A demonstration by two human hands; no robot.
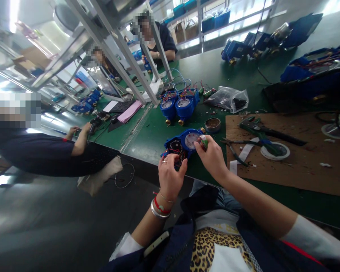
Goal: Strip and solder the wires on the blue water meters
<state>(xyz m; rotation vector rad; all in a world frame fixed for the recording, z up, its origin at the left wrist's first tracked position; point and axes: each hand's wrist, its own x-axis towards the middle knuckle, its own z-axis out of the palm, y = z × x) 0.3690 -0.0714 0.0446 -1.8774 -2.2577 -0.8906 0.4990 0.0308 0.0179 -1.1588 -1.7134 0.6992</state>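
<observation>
On green bench (141,141), just below centre of frame, best to hold blue meter (182,139) flat and steady, with left hand (170,175) curled over the open compartment (175,145) (cannot tell whether pinching anything) and right hand (214,156) at the right edge of the dial (189,141), closed on a small green-and-white piece (204,142). Probably wise to ease thin wires (181,154) gently, without tugging or trapping. Lies dial up, with long axis slanting from lower left to upper right of frame, pointing brass fitting (202,130) up-right, wired end down-left.
</observation>
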